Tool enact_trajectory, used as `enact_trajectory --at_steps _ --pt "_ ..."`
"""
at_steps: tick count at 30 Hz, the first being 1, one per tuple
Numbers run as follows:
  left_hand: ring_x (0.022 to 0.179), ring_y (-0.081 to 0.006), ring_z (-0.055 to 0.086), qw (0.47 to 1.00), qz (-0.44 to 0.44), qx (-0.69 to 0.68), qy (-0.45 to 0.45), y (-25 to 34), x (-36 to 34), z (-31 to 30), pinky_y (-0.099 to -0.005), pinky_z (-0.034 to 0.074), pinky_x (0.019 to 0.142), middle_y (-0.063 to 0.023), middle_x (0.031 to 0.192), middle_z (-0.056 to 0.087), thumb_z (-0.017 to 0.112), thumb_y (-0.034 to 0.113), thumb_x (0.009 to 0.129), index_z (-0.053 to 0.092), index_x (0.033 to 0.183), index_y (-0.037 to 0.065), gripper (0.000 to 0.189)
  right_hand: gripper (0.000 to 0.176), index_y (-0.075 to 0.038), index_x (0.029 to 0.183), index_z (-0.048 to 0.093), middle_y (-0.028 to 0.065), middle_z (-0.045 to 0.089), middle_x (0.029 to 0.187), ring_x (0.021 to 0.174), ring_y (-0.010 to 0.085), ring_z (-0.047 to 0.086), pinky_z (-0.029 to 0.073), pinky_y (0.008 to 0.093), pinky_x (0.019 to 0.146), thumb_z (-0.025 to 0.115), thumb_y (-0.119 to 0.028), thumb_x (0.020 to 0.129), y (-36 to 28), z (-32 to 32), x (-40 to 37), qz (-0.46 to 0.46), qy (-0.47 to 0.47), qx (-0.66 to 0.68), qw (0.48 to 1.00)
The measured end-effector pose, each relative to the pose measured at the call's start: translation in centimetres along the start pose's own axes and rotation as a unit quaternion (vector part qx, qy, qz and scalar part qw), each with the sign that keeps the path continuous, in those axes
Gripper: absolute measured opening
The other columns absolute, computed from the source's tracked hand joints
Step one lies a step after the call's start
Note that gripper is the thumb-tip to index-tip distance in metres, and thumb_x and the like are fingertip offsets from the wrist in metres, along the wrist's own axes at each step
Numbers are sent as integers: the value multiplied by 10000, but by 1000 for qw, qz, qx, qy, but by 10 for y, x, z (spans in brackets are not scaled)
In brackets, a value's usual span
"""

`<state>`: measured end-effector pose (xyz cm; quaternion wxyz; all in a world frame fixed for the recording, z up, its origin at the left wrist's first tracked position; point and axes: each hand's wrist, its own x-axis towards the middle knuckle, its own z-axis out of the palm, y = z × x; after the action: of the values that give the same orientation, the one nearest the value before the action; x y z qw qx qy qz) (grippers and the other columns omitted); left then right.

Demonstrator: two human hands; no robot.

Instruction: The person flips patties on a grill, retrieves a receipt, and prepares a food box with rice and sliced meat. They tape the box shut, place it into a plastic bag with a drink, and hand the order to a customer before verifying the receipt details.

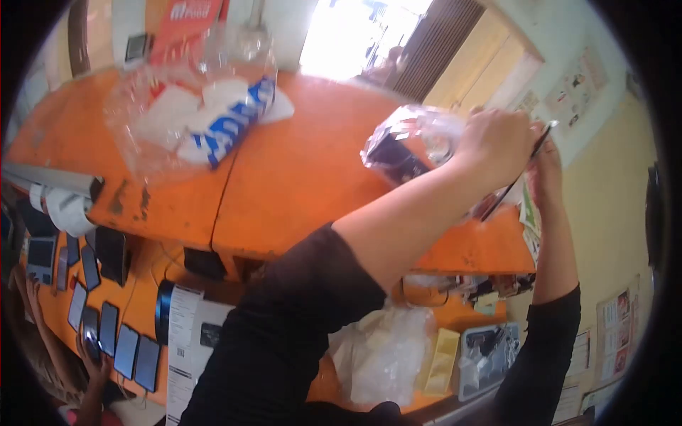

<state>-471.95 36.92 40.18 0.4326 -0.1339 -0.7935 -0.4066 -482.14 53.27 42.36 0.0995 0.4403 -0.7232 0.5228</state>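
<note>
Both of my hands are raised over the right part of the orange counter [305, 184]. My left hand [497, 142] has its fingers curled beside a thin, dark, flat object [508, 192] seen edge-on; what it grips is hidden. My right hand [545, 167] holds that flat object by its upper part. Just left of my left hand, a clear crinkled plastic bag [419, 124] rests on the counter around a dark box [396, 157].
A large clear bag with blue lettering [231, 128] lies at the back left. Several phones [126, 349] lie on the lower desk, near another person's hands [96, 362]. Below are plastic bags [391, 348], a yellow tray [443, 361] and a grey tray [489, 358].
</note>
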Motion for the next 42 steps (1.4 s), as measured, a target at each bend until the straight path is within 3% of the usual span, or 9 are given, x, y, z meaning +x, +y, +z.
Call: enact_trajectory --at_steps 2,3,6,11,17,20,29,36,42 --pt "793 -335 637 1000 -10 -19 1 -17 -8 4 -461 473 724 -158 807 654 485 302 862 658 805 97 275 175 -97 1006 514 -36 505 911 867 61 492 386 230 781 516 -260 942 -3 8 -1 -19 -31 -60 998" --pt "801 -330 637 999 -17 -37 5 -23 -10 5 -462 473 724 -150 813 653 484 292 860 659 812 110 257 227 -90 1081 518 -25 535 972 902 70 511 396 237 817 522 -271 945 12 -4 6 -28 -107 81 991" --pt "794 -343 617 993 -6 -93 68 -36 -5 22 -431 410 822 -175 758 644 458 300 874 674 748 52 352 112 -83 915 567 -9 515 892 855 112 468 368 242 795 517 -182 900 23 3 7 0 -15 -23 1000" --pt "836 -340 617 998 -10 -44 47 -37 -9 19 -456 477 734 -122 841 642 439 261 890 667 843 161 253 272 -47 1050 579 0 553 954 913 103 492 374 254 849 549 -274 903 -6 37 -1 37 7 35 999" --pt "818 -347 630 998 -35 -7 47 -21 -10 16 -436 471 771 -153 828 662 421 371 915 671 796 79 403 303 -58 1118 561 15 569 1025 982 108 499 378 266 881 524 -291 927 46 2 4 -28 26 117 992" --pt "799 -352 635 997 -57 -43 -1 -23 -14 13 -443 467 767 -177 803 658 421 417 911 661 784 52 455 259 -84 1098 549 -6 522 1016 990 103 478 371 269 900 515 -290 945 18 19 -6 119 9 211 970" --pt "1022 -328 533 997 -16 -20 78 -26 -14 12 -424 352 908 -141 918 643 533 253 869 653 820 40 249 229 -100 992 543 -30 483 862 816 84 441 361 243 750 542 -319 924 24 32 6 -31 44 97 994" --pt "933 -320 566 985 15 -46 164 -37 -6 9 -429 367 850 -110 866 657 500 281 872 657 798 71 273 203 -79 1073 565 -67 488 780 719 51 429 339 193 671 542 -217 926 31 45 38 -120 61 69 988" --pt "841 -290 623 992 -47 69 91 -49 -6 -2 -415 384 808 -103 793 661 510 323 879 664 845 93 279 236 -79 1078 590 -65 514 818 755 40 454 378 201 707 529 -269 952 36 46 44 -33 -14 -9 999"
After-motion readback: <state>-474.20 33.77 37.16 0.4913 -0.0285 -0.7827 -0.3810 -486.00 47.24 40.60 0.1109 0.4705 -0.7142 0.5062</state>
